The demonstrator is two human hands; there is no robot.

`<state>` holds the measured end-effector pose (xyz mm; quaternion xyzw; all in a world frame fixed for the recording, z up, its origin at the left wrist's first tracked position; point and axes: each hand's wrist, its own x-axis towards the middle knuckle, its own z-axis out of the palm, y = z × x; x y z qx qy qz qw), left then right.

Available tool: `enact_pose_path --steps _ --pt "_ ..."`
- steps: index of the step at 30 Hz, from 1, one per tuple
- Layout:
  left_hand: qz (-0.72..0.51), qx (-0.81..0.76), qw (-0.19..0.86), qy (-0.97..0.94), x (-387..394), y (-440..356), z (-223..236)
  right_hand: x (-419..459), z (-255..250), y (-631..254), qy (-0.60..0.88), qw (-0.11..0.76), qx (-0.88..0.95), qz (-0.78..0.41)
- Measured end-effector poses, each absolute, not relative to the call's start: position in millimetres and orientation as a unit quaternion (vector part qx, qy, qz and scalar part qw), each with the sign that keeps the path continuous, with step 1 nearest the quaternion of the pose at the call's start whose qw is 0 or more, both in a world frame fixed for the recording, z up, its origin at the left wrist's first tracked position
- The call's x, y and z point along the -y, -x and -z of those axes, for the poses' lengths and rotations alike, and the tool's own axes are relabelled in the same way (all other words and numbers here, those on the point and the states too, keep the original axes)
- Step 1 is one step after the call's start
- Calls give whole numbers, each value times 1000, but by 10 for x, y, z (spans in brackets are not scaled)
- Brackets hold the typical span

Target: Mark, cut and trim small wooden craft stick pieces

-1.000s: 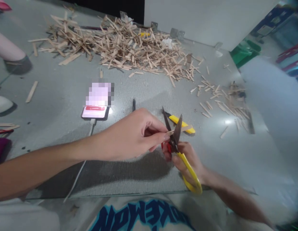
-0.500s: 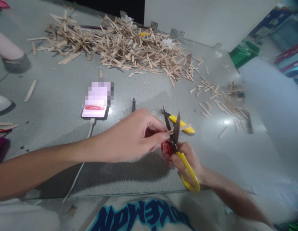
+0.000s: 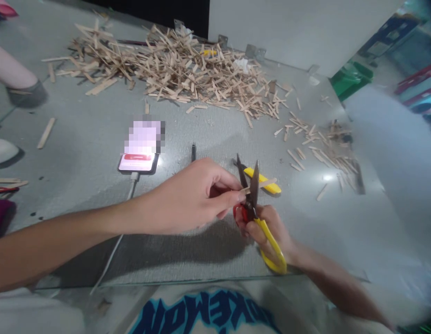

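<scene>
My left hand (image 3: 194, 197) pinches a thin wooden stick (image 3: 262, 184) by one end and holds it level between the blades of yellow-handled scissors (image 3: 254, 204). My right hand (image 3: 267, 229) grips the scissors' handles from below, blades pointing up and a little apart around the stick. A second yellow tool (image 3: 262, 181) lies on the grey table (image 3: 201, 134) just behind the blades.
A big heap of cut wooden sticks (image 3: 177, 69) covers the far side, with a smaller scatter (image 3: 320, 144) at the right. A phone (image 3: 141, 148) on a white cable lies left of centre, a dark pen (image 3: 193, 151) beside it. Another person's arm (image 3: 14, 74) rests far left.
The scissor blades have closed in somewhat on the stick. Both hands stay almost where they were.
</scene>
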<state>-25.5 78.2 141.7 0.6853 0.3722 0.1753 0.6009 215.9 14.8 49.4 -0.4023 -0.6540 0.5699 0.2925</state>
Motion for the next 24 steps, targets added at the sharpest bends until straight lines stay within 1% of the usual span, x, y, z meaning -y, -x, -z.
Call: enact_pose_path --steps 3,5,10,14,21,24 --pt "-188 -368 621 -667 -781 236 -1396 -171 -499 -2151 389 308 654 -571" --pt "-203 -378 612 -664 -785 233 -1380 -181 -505 -2152 374 316 652 -579" --pt "-279 -426 504 -697 -823 317 -1415 -191 -523 -2147 370 319 658 -573" --pt "-275 -433 440 -737 -843 373 -1463 -195 -507 -2146 380 361 620 -584" --pt "-231 -411 367 -802 -840 352 -1358 -188 -449 -2191 400 374 631 -550" --pt "-265 -395 281 -834 -831 331 -1280 -163 -422 -2185 409 372 608 -570"
